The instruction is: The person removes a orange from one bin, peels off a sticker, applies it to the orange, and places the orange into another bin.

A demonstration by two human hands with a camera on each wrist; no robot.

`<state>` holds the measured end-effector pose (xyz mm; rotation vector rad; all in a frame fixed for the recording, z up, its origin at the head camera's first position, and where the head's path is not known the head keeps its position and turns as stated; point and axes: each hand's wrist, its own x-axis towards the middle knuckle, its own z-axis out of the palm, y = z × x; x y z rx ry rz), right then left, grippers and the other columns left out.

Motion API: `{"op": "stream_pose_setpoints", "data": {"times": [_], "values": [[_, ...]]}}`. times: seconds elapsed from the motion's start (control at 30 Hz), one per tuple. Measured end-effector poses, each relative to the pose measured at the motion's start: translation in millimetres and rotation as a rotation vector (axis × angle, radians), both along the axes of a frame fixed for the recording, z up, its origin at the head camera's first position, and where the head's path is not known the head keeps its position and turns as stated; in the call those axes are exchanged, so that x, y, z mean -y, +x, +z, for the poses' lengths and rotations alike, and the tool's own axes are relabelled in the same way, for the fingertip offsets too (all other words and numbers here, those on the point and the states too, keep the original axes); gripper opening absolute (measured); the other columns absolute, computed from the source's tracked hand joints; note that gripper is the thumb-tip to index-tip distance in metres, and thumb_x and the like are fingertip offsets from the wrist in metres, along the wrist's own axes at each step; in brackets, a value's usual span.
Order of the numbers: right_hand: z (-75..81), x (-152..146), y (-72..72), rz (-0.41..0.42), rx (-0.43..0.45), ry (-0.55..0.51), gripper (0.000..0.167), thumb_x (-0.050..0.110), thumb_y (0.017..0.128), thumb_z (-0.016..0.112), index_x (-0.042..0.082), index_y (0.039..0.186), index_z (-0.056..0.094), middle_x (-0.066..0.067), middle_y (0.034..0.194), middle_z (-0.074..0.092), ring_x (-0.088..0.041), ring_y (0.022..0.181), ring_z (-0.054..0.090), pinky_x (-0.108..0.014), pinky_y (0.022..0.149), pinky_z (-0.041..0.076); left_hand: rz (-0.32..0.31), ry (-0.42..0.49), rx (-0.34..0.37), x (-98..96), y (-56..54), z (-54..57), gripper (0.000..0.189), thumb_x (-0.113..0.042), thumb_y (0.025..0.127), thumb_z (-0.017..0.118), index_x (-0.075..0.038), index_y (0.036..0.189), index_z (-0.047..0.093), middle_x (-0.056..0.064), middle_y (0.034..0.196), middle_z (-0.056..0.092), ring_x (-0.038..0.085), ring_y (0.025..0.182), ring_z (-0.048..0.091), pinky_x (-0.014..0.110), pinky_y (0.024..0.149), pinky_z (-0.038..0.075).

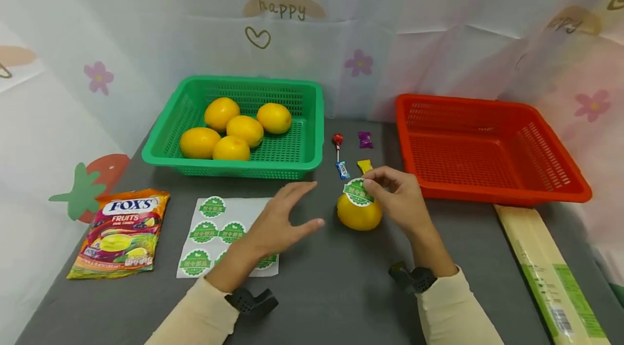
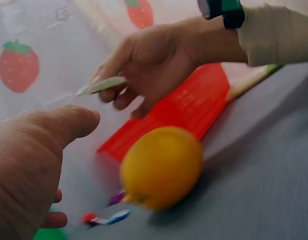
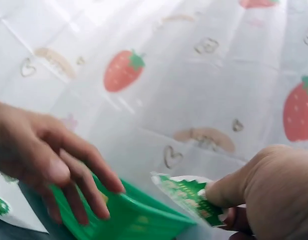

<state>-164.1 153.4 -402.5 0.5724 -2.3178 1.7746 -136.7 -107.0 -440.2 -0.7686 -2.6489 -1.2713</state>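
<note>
My right hand point(image 1: 397, 199) pinches a round green-and-white sticker point(image 1: 358, 191) by its edge between thumb and fingers. In the head view the sticker overlaps a yellow lemon point(image 1: 359, 215) on the grey table; the left wrist view shows it held above the fruit. To the left of the lemon, my left hand point(image 1: 278, 220) hovers with fingers spread and nothing in it. Beneath that forearm lies a white sheet point(image 1: 187, 258) of similar green stickers, partly covered by the hand and wrist.
Several lemons lie in a green basket point(image 1: 317, 128) at the back left. A red basket point(image 1: 492, 196) stands at the back right. Between them are a lollipop point(image 1: 337, 139) and small wrapped candies point(image 1: 365, 140). A candy bag point(image 1: 122, 234) lies left, a long pale packet point(image 1: 551, 274) right.
</note>
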Motion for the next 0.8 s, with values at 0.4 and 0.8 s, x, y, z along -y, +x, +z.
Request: {"op": "stream_pose_setpoints", "data": {"times": [0.4, 0.8], "values": [[-24.7, -17.3, -16.1, 0.081, 0.155, 0.093, 0.008, -0.002, 0.09, 0.064, -0.009, 0.094, 0.068, -0.016, 0.084, 0.064, -0.026, 0.07, 0.054, -0.027, 0.061, 0.049, -0.096, 0.188, 0.235, -76.3, -35.1, -32.2, 0.077, -0.032, 0.08, 0.079, -0.013, 0.146, 0.043, 0.005, 0.144, 0.045, 0.02, 0.125, 0.045, 0.041, 0.104, 0.034], [-25.8, -16.9, -16.7, 0.05, 0.181, 0.24, 0.007, -0.002, 0.09, 0.064, -0.007, 0.094, 0.068, -0.014, 0.085, 0.064, -0.028, 0.071, 0.054, -0.027, 0.059, 0.049, -0.115, 0.257, 0.214, -81.8, -37.4, -43.0, 0.067, -0.025, 0.081, 0.08, -0.004, 0.138, 0.052, 0.004, 0.135, 0.053, 0.02, 0.12, 0.049, 0.037, 0.102, 0.037]]}}
